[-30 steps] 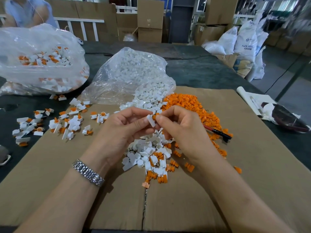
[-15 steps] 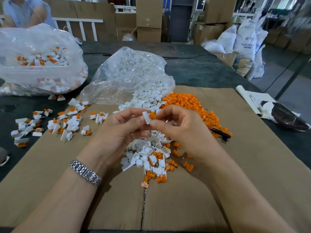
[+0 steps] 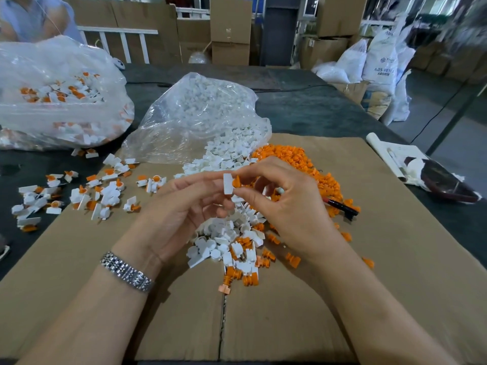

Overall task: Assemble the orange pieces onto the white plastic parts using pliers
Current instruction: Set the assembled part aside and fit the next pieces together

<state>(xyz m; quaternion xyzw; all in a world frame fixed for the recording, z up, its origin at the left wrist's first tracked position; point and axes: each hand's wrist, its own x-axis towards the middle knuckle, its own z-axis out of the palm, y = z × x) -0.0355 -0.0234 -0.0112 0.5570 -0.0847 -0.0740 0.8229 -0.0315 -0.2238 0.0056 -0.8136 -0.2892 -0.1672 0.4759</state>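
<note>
My left hand pinches a small white plastic part between thumb and fingers above the middle of the cardboard. Right beside it my right hand pinches an orange piece that touches the white part's right side. The pliers, red and black, stick out to the right from behind my right hand; whether that hand holds them I cannot tell. Under my hands lies a mixed heap of white and orange parts. A pile of orange pieces spreads behind my right hand.
A clear bag of white parts lies open at the back centre. Another bag with assembled pieces sits far left, with several assembled pieces scattered before it. Rolled paper and a dark object lie at right. A person sits far left.
Both hands rose slightly with the parts. The orange piece has come into plainer view against the white part's right side.
</note>
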